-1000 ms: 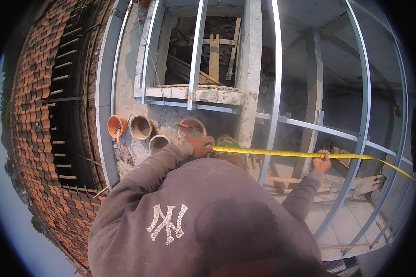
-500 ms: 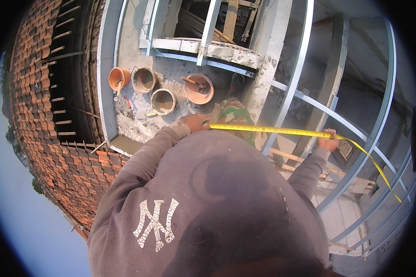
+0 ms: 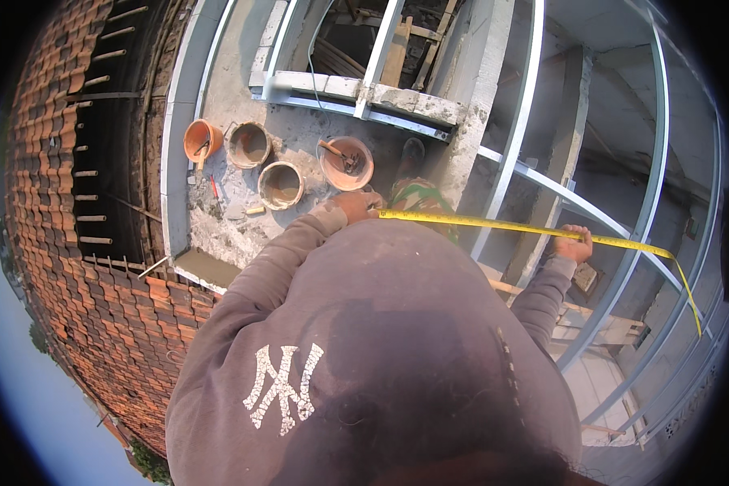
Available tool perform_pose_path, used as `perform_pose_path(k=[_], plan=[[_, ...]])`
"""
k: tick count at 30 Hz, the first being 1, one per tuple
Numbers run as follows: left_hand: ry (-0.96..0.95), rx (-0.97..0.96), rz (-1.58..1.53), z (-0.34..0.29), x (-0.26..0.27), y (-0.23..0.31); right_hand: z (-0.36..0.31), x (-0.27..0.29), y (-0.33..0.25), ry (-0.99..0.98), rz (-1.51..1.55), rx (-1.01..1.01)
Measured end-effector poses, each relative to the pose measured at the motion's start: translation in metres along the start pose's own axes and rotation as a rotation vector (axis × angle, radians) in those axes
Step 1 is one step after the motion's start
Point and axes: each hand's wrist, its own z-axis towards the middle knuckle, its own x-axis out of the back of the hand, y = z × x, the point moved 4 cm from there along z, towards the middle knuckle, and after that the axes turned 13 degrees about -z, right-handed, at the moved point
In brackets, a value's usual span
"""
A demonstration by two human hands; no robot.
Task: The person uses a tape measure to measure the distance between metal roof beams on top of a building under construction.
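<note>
A yellow tape measure [image 3: 462, 220] stretches almost straight across my front between both hands. My left hand [image 3: 360, 206] is closed around its left end; whatever sits inside those fingers is hidden. At the right, my right hand [image 3: 573, 245] grips the blade with curled fingers, arm extended. Beyond that grip the blade runs on over a metal bar, then bends and hangs down. Ahead of my left hand stand a mortar-smeared bucket [image 3: 282, 185] and an orange tub [image 3: 347, 162] with a trowel [image 3: 330, 148] in it.
Silver metal framing [image 3: 520, 130] with open gaps rises on the right. A concrete pillar [image 3: 479, 105] stands ahead. Another bucket [image 3: 249, 146] and an orange bucket [image 3: 202, 142] sit by the low wall [image 3: 174, 162]. Roof tiles [image 3: 49, 211] slope away at the left.
My view has shifted a little. Both hands keep hold of the tape measure. The blade past my right hand now reaches straighter outward before its bend.
</note>
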Motion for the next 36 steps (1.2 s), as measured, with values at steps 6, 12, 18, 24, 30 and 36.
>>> perform_pose_path(k=[6, 12, 18, 24, 30, 36], plan=[[0.033, -0.086, 0.008, -0.016, -0.012, -0.023, -0.039, 0.018, -0.004, -0.129, -0.089, 0.078], [0.018, -0.123, -0.040, -0.028, -0.017, -0.054, -0.097, 0.003, 0.021, -0.145, -0.105, 0.118], [-0.061, -0.226, -0.044, -0.029, -0.024, -0.095, -0.139, -0.002, 0.054, -0.144, -0.071, 0.119], [-0.213, -0.279, -0.024, -0.013, -0.029, -0.109, -0.203, -0.022, 0.116, -0.355, -0.191, 0.001], [-0.236, -0.256, -0.036, -0.011, -0.028, -0.123, -0.277, -0.052, 0.185, -0.658, -0.570, -0.138], [-0.256, -0.251, -0.014, 0.005, -0.024, -0.106, -0.264, -0.053, 0.201, -0.799, -0.682, -0.280]])
